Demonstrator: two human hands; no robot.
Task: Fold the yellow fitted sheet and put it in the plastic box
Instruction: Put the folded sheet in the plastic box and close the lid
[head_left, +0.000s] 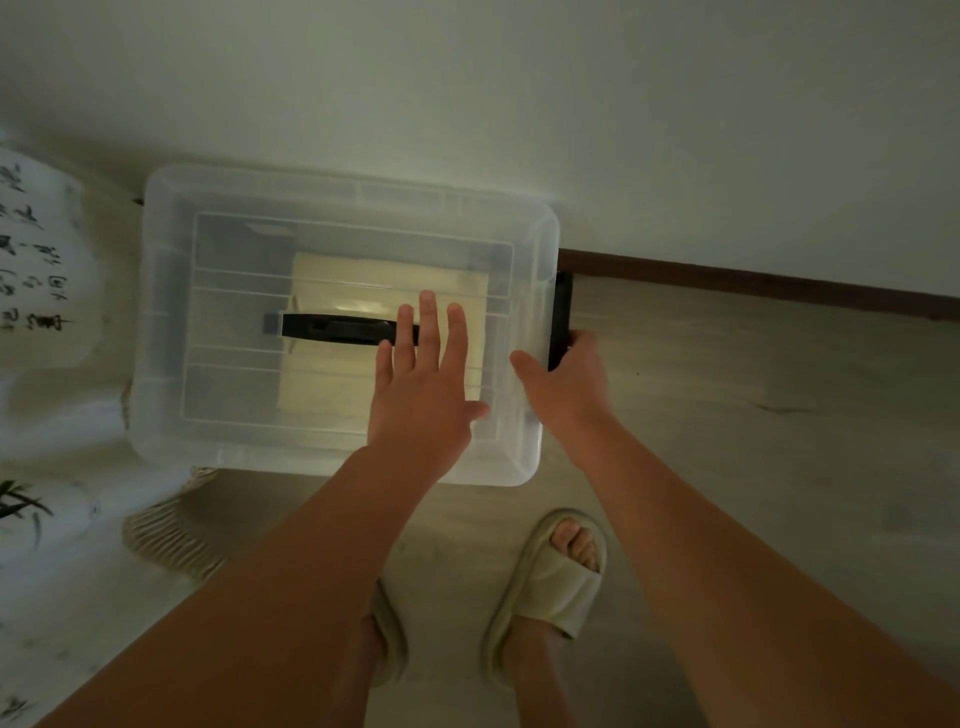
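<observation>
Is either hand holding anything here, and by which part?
The right hand grips the black latch at the right end of the plastic box, by the latch's near end. The left hand holds nothing; its straight fingers rest flat on the lid.

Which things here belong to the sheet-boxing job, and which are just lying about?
Job: folded yellow sheet inside plastic box; lid; black side latch; left hand flat on lid; right hand gripping latch.
Lying about: calligraphy-printed cloth; fringed mat; slippers.
</observation>
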